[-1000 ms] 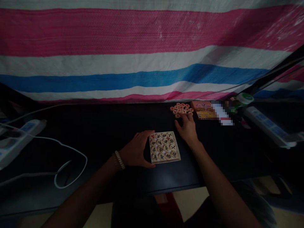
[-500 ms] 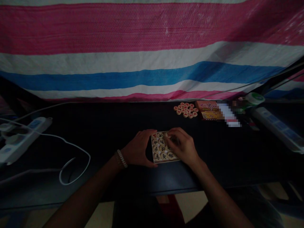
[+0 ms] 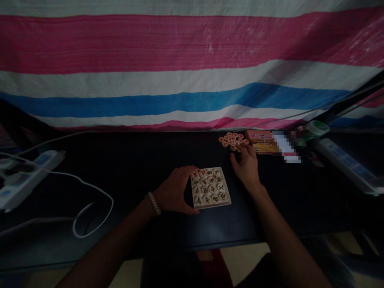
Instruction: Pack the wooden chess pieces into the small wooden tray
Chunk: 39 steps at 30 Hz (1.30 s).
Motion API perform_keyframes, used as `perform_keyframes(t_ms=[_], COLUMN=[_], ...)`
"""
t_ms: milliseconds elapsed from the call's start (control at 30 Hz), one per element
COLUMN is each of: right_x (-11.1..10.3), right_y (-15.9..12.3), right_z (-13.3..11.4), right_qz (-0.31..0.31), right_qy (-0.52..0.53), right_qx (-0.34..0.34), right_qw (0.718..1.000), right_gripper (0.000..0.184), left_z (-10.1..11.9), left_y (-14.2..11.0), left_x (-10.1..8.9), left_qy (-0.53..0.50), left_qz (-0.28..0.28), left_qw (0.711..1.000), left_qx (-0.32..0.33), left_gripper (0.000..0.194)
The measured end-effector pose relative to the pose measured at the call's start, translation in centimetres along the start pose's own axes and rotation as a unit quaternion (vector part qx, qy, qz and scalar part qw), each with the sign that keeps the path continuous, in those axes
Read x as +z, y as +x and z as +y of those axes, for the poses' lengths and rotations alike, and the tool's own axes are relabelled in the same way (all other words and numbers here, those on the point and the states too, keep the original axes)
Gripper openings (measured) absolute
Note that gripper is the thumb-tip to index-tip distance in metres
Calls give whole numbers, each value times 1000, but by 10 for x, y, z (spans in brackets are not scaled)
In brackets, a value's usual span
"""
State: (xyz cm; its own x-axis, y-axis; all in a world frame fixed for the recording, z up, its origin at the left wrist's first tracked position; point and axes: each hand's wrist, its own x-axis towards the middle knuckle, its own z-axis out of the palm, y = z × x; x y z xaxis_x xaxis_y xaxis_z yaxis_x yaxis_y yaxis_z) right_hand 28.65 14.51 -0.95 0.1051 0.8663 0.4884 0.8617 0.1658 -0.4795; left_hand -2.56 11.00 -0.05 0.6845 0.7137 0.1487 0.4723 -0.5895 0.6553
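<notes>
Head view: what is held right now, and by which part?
The left hand holds the wooden xiangqi tray by its left edge; the right hand touches the loose pieces, grip unclear.

Left hand (image 3: 174, 191) cupped palm down, fingers and thumb spread apart, beaded bracelet (image 3: 154, 203) on wrist. Right hand (image 3: 245, 170) palm down, fingers reaching forward, slightly curled. Both forearms angle in from below.

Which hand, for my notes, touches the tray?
The left hand with the bracelet, cupping the tray's left edge; the right hand is apart, at the loose pieces.
</notes>
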Motion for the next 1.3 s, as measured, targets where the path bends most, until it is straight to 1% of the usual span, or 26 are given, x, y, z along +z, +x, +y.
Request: perform_keyframes(t_ms=[33,100,200,267,333,400,467,500,567,633,700,800,1033,1200,1300], right_x=[4,10,14,10,2,-6,-14,-17,-18,-16,-13,-11,-15,-10,-12], right_y=[5,10,6,-1,-10,-18,-26,-30,-35,-38,-38,-38,-45,-49,-46], right_z=[8,17,14,8,1,-8,-21,-28,-43,-55,-62,-63,-58,-63,-62], right_qz=[-11,-25,-28,-51,-78,-75,-62,-65,-94,-127,-149,-169,-181,-161,-168], right_qy=[-31,-80,-98,-62,-8,41,85,106,141,162,173,177,136,148,160], right_qx=[-6,-25,-49,-54,-42,-15,-5,-12,-47,-87,-110,-123,-160,-139,-121], right_qw=[999,996,994,995,996,996,994,992,984,975,967,962,961,966,965], right_gripper=[34,31,23,18,16,14,12,11,8,5,5,8,14,15,16], left_z=[0,0,0,1,1,2,2,2,2,2,2,3,4,3,3], left_y=[0,0,0,0,1,1,1,1,1,1,1,1,2,1,1], left_x=[0,-1,-1,-1,-1,-1,-1,-1,-1,-1,-1,-1,-1,0,0], left_qy=[-1,0,4,4,0,-3,-6,-5,-2,3,6,9,1,0,-4], left_qz=[1,1,2,2,2,1,1,2,4,5,6,6,10,7,7], left_qw=[1000,1000,1000,1000,1000,1000,1000,1000,1000,1000,1000,1000,1000,1000,1000], left_qx=[3,6,9,10,8,4,1,2,4,7,9,10,7,3,2], left_gripper=[129,128,128,129,129,129,129,129,129,128,128,128,128,127,127])
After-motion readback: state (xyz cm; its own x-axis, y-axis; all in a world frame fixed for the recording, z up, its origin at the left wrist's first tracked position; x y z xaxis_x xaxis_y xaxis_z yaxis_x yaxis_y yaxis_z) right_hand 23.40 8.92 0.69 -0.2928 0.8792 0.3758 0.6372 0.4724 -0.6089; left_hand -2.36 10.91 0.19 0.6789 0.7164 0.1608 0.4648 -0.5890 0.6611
